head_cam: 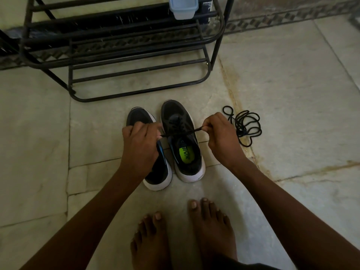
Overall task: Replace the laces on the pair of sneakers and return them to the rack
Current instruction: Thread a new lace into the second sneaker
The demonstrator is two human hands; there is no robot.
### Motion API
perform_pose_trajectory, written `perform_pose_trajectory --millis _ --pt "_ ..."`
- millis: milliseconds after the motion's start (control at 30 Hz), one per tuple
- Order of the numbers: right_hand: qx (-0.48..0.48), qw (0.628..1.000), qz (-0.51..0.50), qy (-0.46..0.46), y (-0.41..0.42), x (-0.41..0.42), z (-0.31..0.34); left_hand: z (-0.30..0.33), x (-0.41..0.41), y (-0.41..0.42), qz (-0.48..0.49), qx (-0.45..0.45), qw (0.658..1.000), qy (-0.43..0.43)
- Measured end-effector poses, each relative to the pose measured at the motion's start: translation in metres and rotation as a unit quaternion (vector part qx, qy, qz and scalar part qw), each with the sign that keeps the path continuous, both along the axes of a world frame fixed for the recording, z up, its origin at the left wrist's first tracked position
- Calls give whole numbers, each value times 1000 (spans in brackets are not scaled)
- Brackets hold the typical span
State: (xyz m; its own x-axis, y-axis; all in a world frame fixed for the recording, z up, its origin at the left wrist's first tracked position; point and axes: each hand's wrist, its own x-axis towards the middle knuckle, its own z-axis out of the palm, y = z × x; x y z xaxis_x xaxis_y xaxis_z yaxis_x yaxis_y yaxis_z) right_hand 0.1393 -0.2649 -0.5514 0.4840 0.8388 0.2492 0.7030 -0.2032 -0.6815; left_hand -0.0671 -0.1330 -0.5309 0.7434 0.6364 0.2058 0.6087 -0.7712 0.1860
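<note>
Bare feet point(175, 236): ours, nearest the camera, toes pointing at the pair of sneakers on the floor point(292, 94).
Right sneaker point(180, 141): upright, toe toward the rack point(120, 45), heel toward us; its long axis runs straight away from us.
Lace point(181, 133): stretched taut across that long axis, over the shoe's tongue, one end in each grip.
Left hand point(140, 145): fingers curled round the lace's left end, above the left sneaker point(150, 152) and hiding much of it.
Right hand point(220, 133): pinching the lace's right end just off the shoe's outer side.
Loose lace point(244, 125): coiled on the floor, near our right hand (the nearer one to fetch it).
Next move, we judge: pulling outward, square to the shoe, which either snugs or undoes the lacing; we cannot tell which.
</note>
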Motion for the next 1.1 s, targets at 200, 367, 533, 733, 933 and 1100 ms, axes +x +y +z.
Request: perform_pose_trajectory --millis 200,367,533,733,933,1100 --pt "-34 990 4 -136 0 8 -17 -6 -6 0 -31 15 996 80" --pt "-61 979 28 -195 -1 13 -23 -7 -6 1 -38 15 991 124" --pt "-74 975 41 -204 -4 16 -17 -2 -3 0 -26 -5 986 162" --pt "-73 977 31 -199 -6 14 -15 2 -2 -3 -15 10 983 180" --pt "-79 977 23 -199 -9 13 -17 2 -3 -6 -3 24 983 180" --pt "-83 980 28 -178 -9 14 -18 2 -4 -8 -2 19 983 180"
